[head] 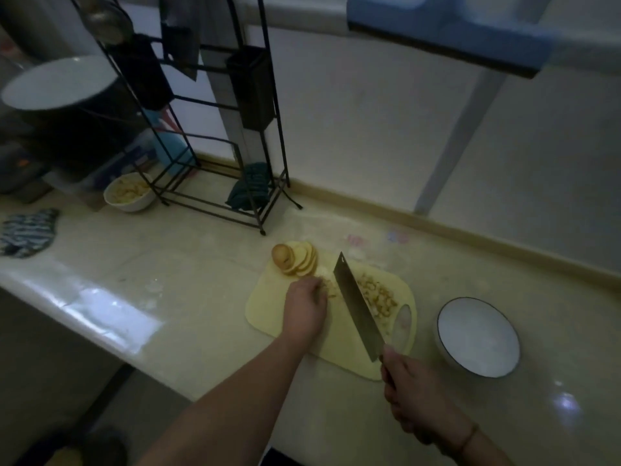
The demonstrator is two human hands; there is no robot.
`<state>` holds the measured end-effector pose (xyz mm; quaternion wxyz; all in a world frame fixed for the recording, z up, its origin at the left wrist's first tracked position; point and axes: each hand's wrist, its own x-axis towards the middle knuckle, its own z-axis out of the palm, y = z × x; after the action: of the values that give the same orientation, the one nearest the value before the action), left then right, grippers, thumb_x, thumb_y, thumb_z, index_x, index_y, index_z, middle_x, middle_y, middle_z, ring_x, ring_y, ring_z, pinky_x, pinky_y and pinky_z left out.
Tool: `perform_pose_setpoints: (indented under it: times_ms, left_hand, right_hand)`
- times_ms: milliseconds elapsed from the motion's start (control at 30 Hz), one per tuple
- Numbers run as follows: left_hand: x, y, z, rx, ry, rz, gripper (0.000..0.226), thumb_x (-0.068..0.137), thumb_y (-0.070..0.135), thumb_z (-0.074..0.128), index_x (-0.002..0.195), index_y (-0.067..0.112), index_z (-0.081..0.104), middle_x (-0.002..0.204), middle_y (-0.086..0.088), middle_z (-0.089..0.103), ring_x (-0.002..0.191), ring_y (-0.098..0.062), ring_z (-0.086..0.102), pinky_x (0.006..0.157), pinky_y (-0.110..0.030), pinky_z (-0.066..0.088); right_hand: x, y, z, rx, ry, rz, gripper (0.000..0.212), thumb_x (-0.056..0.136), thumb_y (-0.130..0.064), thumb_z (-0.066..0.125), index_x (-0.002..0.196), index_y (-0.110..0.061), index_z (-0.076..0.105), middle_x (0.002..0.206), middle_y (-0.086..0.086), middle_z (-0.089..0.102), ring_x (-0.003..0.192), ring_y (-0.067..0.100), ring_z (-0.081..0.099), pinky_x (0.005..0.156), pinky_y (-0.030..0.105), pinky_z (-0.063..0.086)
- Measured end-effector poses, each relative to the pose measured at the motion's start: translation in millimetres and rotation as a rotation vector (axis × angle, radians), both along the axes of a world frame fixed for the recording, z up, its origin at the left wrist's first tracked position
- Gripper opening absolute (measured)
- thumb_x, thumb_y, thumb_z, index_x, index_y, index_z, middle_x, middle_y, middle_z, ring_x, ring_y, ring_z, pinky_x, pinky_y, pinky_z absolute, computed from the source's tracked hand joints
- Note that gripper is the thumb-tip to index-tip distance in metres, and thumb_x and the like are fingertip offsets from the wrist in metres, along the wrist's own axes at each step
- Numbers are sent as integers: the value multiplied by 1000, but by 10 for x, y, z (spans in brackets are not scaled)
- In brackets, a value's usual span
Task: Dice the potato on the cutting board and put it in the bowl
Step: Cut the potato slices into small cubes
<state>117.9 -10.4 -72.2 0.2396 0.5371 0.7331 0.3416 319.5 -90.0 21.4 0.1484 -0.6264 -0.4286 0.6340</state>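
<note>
A pale yellow cutting board [268, 307] lies on the counter. At its far left corner stands a fanned stack of potato slices [299, 260] with the skin-covered end piece in front. Diced potato [378, 292] is heaped to the right of the cleaver blade [356, 301]. My right hand [413, 388] grips the cleaver's handle, blade edge down on the board. My left hand [305, 306] rests with curled fingers on potato strips just left of the blade. A white bowl with a dark rim [479, 338] stands empty to the right of the board.
A black wire rack [215, 136] stands at the back, with a dark green cloth at its foot. A white bowl of potato pieces [129, 193] sits left of it. A striped cloth [28, 232] lies at the far left. The counter's front edge runs diagonally at lower left.
</note>
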Motion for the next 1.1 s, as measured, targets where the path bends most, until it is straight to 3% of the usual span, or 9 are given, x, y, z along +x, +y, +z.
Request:
perform_pose_setpoints:
  times_ms: [200,267,367,467,600,867,967,1100]
  left_hand:
    - [-28,29,134,40,-118,-101,30,92,0,58,120,2,69,117,-14,70,108,-29,64,89,-18,39]
    - [-221,15,197,117,-128,-61,28,91,-1,56,114,5,71,111,-11,70,103,-26,65,90,-20,43]
    - [-492,-19,367,392,-47,-56,25,85,9,50,98,5,71,99,-7,65,95,-19,58,87,-24,45]
    - [-583,-56,503,513,118,-353,23,79,16,52,91,6,70,95,-5,63,94,-18,53,87,-23,42]
    - [-448,-62,493,296,319,-740,18,84,37,64,86,21,71,92,6,65,91,-16,57,84,-39,47]
    - [42,-110,553,147,201,-898,38,93,50,54,100,19,74,104,2,66,102,-14,55,88,-34,47]
    - [155,-103,588,69,225,-924,50,96,58,44,112,20,72,111,2,63,107,-14,52,91,-31,42]
    - [265,-62,609,-11,281,-897,49,102,52,40,118,17,70,119,-2,63,110,-19,51,96,-35,40]
  right_hand:
    - [-225,-55,91,23,-30,-78,43,97,-53,38,75,-16,44,54,-2,37,41,12,28,43,21,21]
    - [-224,-46,112,155,-182,24,46,96,-54,37,72,-15,45,55,-4,41,42,9,33,41,21,25]
    - [-169,-56,133,453,-536,306,42,96,-56,33,69,-24,42,61,-6,48,53,7,43,47,21,29]
    - [-115,-77,146,574,-745,493,36,96,-60,28,87,-30,44,79,-2,61,66,17,54,52,30,33]
    - [-51,-24,140,649,-921,685,48,97,-60,23,110,-21,47,102,3,65,88,25,63,63,35,37]
    - [-66,61,238,678,-963,776,50,100,-55,26,119,-16,49,110,7,65,95,28,64,64,32,33]
    - [-102,76,273,681,-948,799,48,101,-51,26,123,-14,48,113,9,64,98,30,63,65,33,33]
    - [-126,72,361,705,-919,820,46,103,-47,27,132,-16,43,120,10,61,103,31,61,68,32,30]
